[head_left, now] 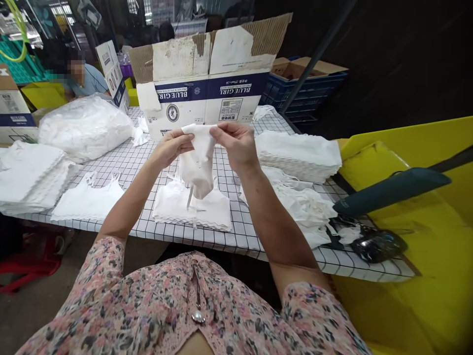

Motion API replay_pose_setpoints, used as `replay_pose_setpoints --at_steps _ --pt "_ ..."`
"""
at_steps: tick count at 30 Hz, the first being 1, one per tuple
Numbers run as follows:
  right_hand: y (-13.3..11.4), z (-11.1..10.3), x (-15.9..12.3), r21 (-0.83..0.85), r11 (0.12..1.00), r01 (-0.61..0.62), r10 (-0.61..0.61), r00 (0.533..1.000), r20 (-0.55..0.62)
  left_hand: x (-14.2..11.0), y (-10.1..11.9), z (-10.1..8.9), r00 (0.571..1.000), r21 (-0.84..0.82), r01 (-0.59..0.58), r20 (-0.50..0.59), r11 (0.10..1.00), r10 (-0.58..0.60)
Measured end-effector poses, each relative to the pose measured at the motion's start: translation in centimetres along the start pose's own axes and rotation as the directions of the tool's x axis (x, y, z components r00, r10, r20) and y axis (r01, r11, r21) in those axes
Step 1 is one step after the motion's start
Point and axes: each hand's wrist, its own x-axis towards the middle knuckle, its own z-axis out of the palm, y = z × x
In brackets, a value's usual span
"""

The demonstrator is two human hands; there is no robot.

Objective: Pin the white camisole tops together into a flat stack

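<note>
A small white cloth garment (pixel 198 160) hangs between my two hands above the table. My left hand (pixel 173 147) pinches its upper left corner between thumb and fingers. At its upper right corner, my right hand (pixel 238 145) has a similar pinch. The cloth droops in a soft fold, and its exact kind is unclear. Beneath it lie white camisoles (pixel 170 204) with scalloped hems, laid flat near the front edge. A thin grey stick-like thing (pixel 189 198) shows below the cloth, partly hidden by it.
On the checked table (pixel 140 217), another white camisole (pixel 88 199) lies left, beside a garment stack (pixel 33 172) and a plastic bag (pixel 84 125). A cardboard box (pixel 207 74) stands behind. To the right are folded garments (pixel 299 153) and a loose pile (pixel 303 202). A person (pixel 88 79) sits far left.
</note>
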Motion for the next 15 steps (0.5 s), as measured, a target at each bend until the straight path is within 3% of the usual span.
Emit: replay_pose_setpoints --at_steps 3,6,8,12,15 --pt "-0.6 0.3 0.4 -0.117 0.99 0.083 -0.092 0.993 -0.071 -0.7 -0.6 1.3 0.957 0.091 -0.146 -0.241 0.985 0.164" --pt "-1.0 1.0 0.2 -0.251 0.949 0.191 -0.217 0.973 -0.083 -1.4 -1.2 3.4 0.873 0.285 -0.246 -0.351 0.926 0.34" --pt "-1.2 1.2 0.1 -0.357 0.9 0.252 -0.299 0.951 -0.082 -1.4 -1.5 4.3 0.889 0.311 -0.226 -0.323 0.923 0.326" --pt "-1.1 0.5 0.8 -0.504 0.818 0.278 -0.392 0.91 -0.135 -0.1 -1.3 5.0 0.981 0.025 -0.125 -0.144 0.992 0.127" --pt "-1.2 -0.4 2.0 -0.538 0.783 0.312 -0.455 0.877 -0.154 0.8 -1.0 5.4 0.956 0.064 -0.171 -0.231 0.983 0.181"
